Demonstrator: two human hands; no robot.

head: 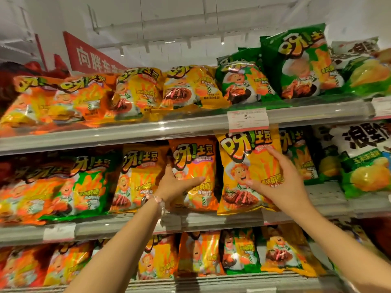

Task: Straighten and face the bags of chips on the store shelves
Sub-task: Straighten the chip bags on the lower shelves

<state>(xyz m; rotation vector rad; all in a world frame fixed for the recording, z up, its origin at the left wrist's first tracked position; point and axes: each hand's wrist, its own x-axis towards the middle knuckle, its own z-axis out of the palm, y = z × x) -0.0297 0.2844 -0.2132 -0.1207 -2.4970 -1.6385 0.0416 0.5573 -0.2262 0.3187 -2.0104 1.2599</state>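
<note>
On the middle shelf (211,224) an orange chip bag (195,159) stands upright. My left hand (175,186) holds it low on its left side, thumb across the front and fingers behind its edge. Right beside it stands a yellow chip bag (243,163), facing front. My right hand (277,178) lies flat against the yellow bag's right half, fingers spread and straight. Both bags lean slightly and touch each other.
Rows of orange, yellow and green chip bags fill the top shelf (148,132), the middle shelf and the bottom shelf (211,282). A tilted green bag (296,64) stands at top right. A price tag (248,119) hangs above the yellow bag. White-and-green bags (366,157) fill the right.
</note>
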